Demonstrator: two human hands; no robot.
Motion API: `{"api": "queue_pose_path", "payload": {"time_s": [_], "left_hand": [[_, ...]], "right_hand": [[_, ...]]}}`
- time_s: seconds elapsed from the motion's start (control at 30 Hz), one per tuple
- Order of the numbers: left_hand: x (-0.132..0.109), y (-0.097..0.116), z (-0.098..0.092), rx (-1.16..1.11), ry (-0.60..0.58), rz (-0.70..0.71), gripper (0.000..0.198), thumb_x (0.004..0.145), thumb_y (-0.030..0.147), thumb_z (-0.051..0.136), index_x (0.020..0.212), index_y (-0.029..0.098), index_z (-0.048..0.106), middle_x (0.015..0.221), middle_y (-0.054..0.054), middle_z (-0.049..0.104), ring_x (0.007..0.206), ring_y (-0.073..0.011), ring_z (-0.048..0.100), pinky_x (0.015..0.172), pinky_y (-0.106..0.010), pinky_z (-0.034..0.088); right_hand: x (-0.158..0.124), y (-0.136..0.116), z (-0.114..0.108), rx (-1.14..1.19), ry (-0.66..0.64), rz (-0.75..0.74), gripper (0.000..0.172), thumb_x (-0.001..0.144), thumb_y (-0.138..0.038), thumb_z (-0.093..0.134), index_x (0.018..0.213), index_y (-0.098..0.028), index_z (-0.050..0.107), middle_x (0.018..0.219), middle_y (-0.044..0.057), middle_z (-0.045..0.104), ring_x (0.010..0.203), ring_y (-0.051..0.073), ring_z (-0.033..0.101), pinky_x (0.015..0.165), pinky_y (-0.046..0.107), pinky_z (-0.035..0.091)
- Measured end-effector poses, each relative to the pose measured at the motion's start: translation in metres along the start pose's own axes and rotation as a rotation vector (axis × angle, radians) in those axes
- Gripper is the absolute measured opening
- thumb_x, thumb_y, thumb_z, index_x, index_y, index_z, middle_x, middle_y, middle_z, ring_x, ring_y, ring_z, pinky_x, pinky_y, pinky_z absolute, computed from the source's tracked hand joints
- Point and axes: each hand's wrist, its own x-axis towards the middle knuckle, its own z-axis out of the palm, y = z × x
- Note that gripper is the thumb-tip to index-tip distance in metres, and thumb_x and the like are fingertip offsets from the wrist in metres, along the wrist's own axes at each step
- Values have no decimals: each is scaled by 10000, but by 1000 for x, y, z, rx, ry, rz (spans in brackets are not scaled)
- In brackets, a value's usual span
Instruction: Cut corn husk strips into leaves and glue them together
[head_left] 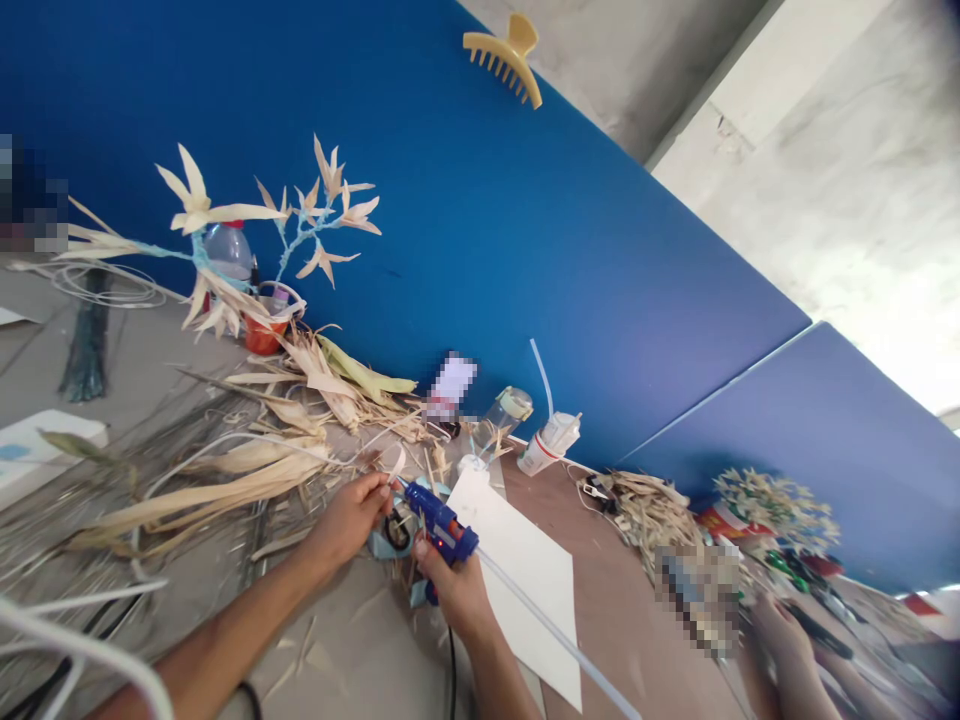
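Note:
In my right hand (459,588) is a blue hot glue gun (442,522), its nozzle pointing to the upper left. A long translucent glue stick (551,625) sticks out of its back end. My left hand (354,518) is closed, pinching a small pale curled strip (396,463) right at the nozzle tip; whether the two touch I cannot tell. Dried corn husks (292,455) lie in a heap just beyond my left hand. Below the glue gun, scissors with black handles (396,530) are partly hidden. A white sheet (517,570) lies to the right of the gun.
Branches with husk flowers (315,225) stand by a red cup (264,332) at the back left. A glass jar (504,412) and a paper cup with a straw (551,442) stand along the blue partition (480,230). White cables (90,625) cross the left. Another person's hand (780,640) is at right.

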Motion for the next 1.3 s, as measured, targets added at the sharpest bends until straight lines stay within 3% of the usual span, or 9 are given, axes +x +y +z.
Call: {"api": "queue_pose_path", "payload": {"time_s": [0.13,0.3,0.5,0.7,0.97,1.07,1.17,1.3], "left_hand": [[0,1,0,2,-12,0,281,791,457,528,684,196,533,553,56,445,483,-118,372,490,-250,276],[-2,4,1,-19,5,-14,309,776,465,546,873,181,621,590,44,496,483,-125,385,486,-253,271],[-2,5,2,-11,4,-17,283,761,475,555,726,195,579,560,50,464,487,-123,379,494,-250,283],[-3,7,2,-35,22,-32,306,739,475,573,816,183,621,584,46,492,491,-124,386,490,-252,278],[-4,14,1,-87,64,-36,293,711,474,589,700,182,567,605,32,496,505,-113,390,498,-247,292],[-4,21,-1,-123,77,-37,312,681,477,617,727,169,585,607,32,492,490,-101,370,483,-242,274],[-3,25,-3,-164,70,-36,351,653,476,645,778,149,614,590,34,495,469,-90,354,471,-241,253],[-1,26,-5,-244,78,-16,391,625,473,663,811,131,619,594,38,516,447,-69,342,464,-235,241]], "right_hand": [[0,2,1,-11,19,0,371,727,-522,691,826,-165,683,641,6,592,608,139,500,553,249,439],[0,4,1,11,34,-6,372,734,-532,678,806,-167,677,620,4,576,589,135,489,531,245,429],[0,5,1,9,30,-4,364,731,-530,679,814,-175,685,616,1,563,593,139,486,532,251,430],[2,7,0,42,39,-12,413,725,-566,679,834,-167,678,644,11,579,588,135,483,523,246,419],[1,-3,-6,56,-17,-68,447,760,-578,635,930,-166,664,635,-6,549,559,121,471,544,248,409],[0,-15,-12,43,23,-63,425,772,-530,622,997,-170,635,584,-34,500,507,114,433,517,247,399],[-4,-30,-25,-41,117,-100,329,753,-452,635,931,-175,622,668,-10,554,546,123,459,537,257,412],[-18,-43,-52,-335,217,-236,160,725,-291,652,824,-195,569,739,-11,539,639,141,485,599,260,422]]}}
